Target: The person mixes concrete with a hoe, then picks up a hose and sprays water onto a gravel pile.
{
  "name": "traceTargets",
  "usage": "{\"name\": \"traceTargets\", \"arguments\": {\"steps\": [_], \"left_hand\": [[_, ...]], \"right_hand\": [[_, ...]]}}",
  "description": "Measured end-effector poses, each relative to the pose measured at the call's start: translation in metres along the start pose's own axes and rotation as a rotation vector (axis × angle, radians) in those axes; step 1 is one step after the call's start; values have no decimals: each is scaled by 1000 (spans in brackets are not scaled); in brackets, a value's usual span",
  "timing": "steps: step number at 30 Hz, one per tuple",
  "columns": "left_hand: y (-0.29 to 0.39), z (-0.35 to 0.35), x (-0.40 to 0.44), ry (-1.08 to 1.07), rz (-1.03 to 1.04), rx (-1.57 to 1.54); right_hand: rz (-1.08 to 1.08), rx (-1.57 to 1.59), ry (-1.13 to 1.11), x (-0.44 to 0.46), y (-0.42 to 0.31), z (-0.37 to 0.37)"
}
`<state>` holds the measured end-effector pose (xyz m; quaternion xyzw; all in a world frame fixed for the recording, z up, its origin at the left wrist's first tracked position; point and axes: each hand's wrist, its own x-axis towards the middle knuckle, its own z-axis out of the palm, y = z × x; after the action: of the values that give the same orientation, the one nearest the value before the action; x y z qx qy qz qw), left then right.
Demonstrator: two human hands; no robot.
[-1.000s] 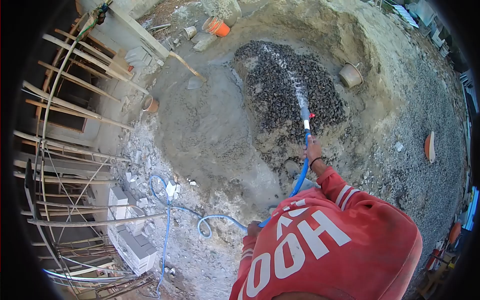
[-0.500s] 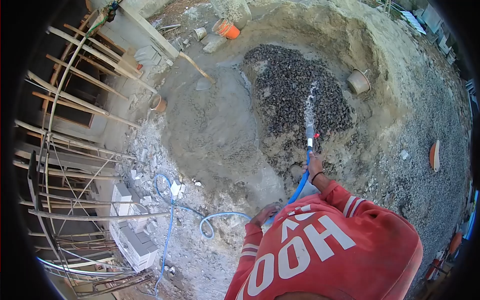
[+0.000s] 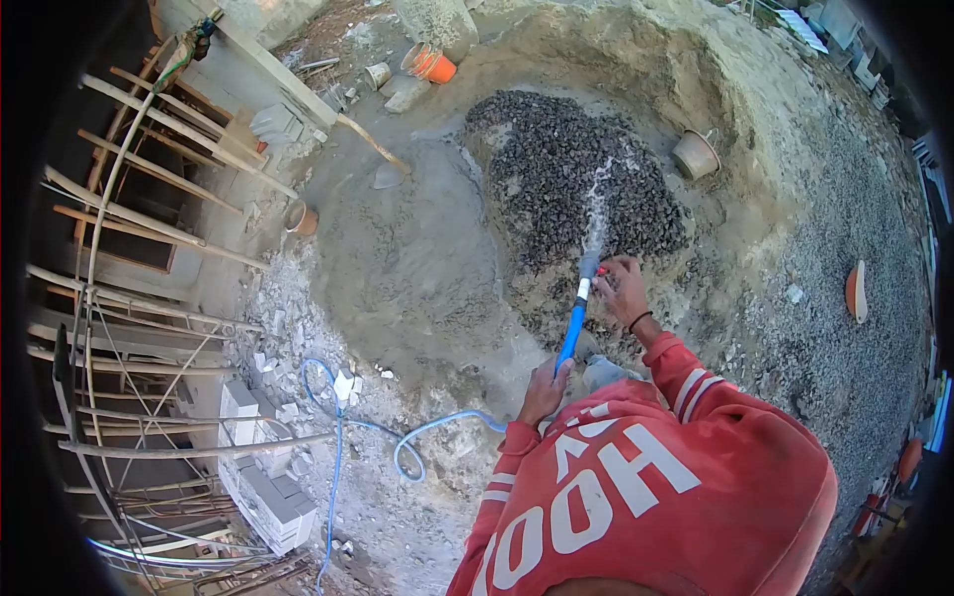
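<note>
Water sprays from the grey nozzle (image 3: pixel 588 266) of a blue hose (image 3: pixel 571 333) onto a heap of dark gravel (image 3: pixel 566 149). My left hand (image 3: pixel 545 390) is wrapped round the hose near my body. At the nozzle, my right hand (image 3: pixel 623 290) has its fingers bent around the small red valve handle (image 3: pixel 601 270). Wet grey mortar (image 3: pixel 407 248) spreads to the left of the gravel, with a shovel's wooden handle (image 3: pixel 373 141) sticking up at its far edge.
Orange bucket (image 3: pixel 435 66) at the back, a grey bucket (image 3: pixel 696 155) right of the gravel, another bucket (image 3: pixel 300 218) at the left. Wooden poles (image 3: pixel 149 209) and pale blocks (image 3: pixel 263 487) stand left. The hose loops (image 3: pixel 407 457) across the ground.
My left hand has moved forward along the hose and closed on it. My right hand has left the hose for the red valve handle. The nozzle has shifted left and the water stream now slants right.
</note>
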<state>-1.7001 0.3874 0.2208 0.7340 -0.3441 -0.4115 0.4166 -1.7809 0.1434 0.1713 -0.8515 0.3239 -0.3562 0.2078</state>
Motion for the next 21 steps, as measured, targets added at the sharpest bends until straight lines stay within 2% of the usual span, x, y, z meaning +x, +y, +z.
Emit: {"name": "traceTargets", "arguments": {"steps": [1,3,6,7,10,11,13,16,19,21], "left_hand": [[4,-2,-1,-6,2,11],[11,-2,-7,9,34,12],[17,4,-14,26,34,8],[16,6,-18,30,2,4],[13,3,-25,119,17,-24],[16,1,-28,121,11,-25],[22,-6,-31,82,6,25],[17,-4,-32,123,85,80],[24,-9,-33,94,-6,-37],[14,-5,-27,76,18,53]], "right_hand": [[1,1,0,4,3,0],[309,391,-311,10,9,1],[421,314,-438,16,17,8],[418,316,-442,15,11,6],[175,506,-325,9,-8,13],[177,508,-330,6,-5,16],[339,675,-342,5,-4,20],[310,593,-270,5,-14,21],[333,630,-171,8,-23,23],[372,575,-147,7,-17,35]]}}
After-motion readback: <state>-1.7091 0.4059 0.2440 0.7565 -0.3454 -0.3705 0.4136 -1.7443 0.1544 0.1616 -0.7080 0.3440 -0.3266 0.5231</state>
